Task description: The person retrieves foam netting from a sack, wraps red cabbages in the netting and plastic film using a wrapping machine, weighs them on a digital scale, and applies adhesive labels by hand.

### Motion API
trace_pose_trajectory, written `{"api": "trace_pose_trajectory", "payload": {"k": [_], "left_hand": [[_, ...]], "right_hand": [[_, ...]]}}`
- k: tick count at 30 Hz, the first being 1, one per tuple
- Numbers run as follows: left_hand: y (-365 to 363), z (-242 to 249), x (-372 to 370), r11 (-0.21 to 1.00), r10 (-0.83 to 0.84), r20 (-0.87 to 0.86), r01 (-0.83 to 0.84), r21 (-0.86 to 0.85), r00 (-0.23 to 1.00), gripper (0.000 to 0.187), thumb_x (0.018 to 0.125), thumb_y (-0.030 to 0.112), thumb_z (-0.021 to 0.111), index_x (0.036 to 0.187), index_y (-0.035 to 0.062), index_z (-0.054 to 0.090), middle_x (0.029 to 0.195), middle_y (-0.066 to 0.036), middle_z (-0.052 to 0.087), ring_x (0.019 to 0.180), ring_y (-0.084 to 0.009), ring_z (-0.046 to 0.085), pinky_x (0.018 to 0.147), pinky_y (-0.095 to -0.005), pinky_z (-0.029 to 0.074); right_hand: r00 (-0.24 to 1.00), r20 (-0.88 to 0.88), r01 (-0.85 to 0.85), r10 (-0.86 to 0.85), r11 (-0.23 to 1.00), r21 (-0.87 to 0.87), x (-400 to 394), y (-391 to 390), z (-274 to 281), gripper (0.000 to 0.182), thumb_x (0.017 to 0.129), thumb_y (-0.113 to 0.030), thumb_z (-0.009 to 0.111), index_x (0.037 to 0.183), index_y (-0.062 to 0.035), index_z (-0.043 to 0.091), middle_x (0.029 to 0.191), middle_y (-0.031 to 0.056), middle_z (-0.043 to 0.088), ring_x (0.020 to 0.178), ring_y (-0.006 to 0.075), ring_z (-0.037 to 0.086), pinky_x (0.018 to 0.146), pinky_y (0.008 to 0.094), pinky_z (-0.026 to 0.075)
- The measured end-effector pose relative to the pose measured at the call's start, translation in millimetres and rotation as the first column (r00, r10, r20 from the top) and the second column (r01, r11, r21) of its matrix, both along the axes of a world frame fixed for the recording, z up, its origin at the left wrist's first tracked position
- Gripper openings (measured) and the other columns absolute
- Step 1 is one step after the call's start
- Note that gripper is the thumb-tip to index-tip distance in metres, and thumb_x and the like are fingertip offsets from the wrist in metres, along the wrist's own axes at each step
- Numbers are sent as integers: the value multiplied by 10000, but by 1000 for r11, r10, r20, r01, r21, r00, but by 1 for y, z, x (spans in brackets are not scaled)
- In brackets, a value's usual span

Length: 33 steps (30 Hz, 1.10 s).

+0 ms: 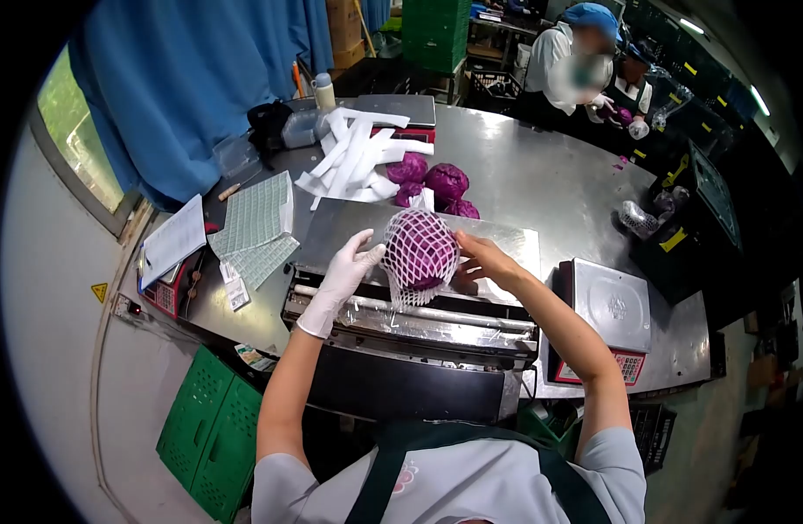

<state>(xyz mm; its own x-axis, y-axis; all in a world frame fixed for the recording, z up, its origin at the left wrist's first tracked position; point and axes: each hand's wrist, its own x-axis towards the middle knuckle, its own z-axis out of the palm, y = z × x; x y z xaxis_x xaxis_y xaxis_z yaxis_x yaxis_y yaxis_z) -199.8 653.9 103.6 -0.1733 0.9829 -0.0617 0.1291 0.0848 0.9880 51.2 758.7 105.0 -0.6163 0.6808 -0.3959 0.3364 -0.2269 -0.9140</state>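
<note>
A red cabbage in a white foam net sits in front of me over the metal wrapping machine. The net hangs loose below it, and a white tuft stands at its top. My left hand, in a white glove, grips the netted cabbage at its left side with thumb and fingertips. My bare right hand has its fingers curved against the right side. Some fingertips of both hands are hard to make out. Behind it lie several bare red cabbages beside a heap of white foam nets.
A scale stands at right, near a black crate. Label sheets and a clipboard lie at left. A bottle stands at the back. Two co-workers handle cabbages at the far right. Green crates stand below left.
</note>
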Motion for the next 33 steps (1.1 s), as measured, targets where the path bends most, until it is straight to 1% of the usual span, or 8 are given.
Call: {"api": "trace_pose_trajectory", "payload": {"k": [4,8,14,18,23,26,29,33], "left_hand": [[9,-14,9,996,-92,122,92,6,988,749,765,369,663,1306,-1,300,1222,-152,456,1086,-196,464,936,-306,354],[15,2,18,965,-261,247,248,85,933,727,737,276,705,1286,3,314,1226,-108,448,1092,-183,456,940,-286,354],[18,-2,17,966,-242,391,258,12,888,713,716,220,715,1270,13,317,1137,-79,489,1016,-167,500,834,-305,453],[17,3,24,966,-223,415,256,-24,882,697,734,252,692,1274,17,319,1132,-84,492,1004,-169,507,839,-312,453],[20,1,18,948,-274,327,310,-65,905,679,781,295,657,1291,1,318,1167,-98,487,1021,-173,503,863,-269,427],[19,-6,6,941,-339,91,339,20,936,707,792,292,648,1309,-32,291,1241,-147,451,1058,-182,492,874,-275,418],[4,10,2,960,-262,60,266,-88,963,532,842,194,588,1277,-16,366,1167,-103,508,1018,-137,509,852,-253,430],[0,10,-4,956,-294,-110,291,-44,949,624,808,149,613,1329,20,293,1322,-150,368,1139,-200,437,921,-295,394]], "right_hand": [[994,-111,-14,4,996,-92,2,-14,-3,752,822,-569,449,1349,-64,269,1212,58,431,809,148,470,735,327,486],[988,-153,17,-24,999,-44,0,-24,-4,958,690,-509,673,1363,-24,194,1162,145,476,810,149,497,689,292,497],[981,-98,192,-170,931,311,-4,-38,1,947,613,-478,748,1287,44,335,1072,252,552,792,222,619,649,287,509],[987,43,105,-155,823,559,0,-32,4,923,611,-513,729,1266,35,379,1084,272,545,833,283,625,725,346,497],[995,-77,80,-57,936,341,8,-16,4,928,639,-489,724,1319,-8,316,1140,272,507,876,243,606,666,303,506],[994,-113,26,0,973,228,18,-14,5,876,704,-405,707,1356,-46,245,1268,309,360,1003,272,545,714,301,505],[993,-118,5,23,973,230,23,-18,6,841,731,-389,684,1358,-47,240,1273,305,358,1016,264,533,716,300,503],[994,-102,-7,28,980,197,28,-15,-1,777,783,-382,626,1370,-73,222,1268,181,417,966,193,529,729,276,475]]}}
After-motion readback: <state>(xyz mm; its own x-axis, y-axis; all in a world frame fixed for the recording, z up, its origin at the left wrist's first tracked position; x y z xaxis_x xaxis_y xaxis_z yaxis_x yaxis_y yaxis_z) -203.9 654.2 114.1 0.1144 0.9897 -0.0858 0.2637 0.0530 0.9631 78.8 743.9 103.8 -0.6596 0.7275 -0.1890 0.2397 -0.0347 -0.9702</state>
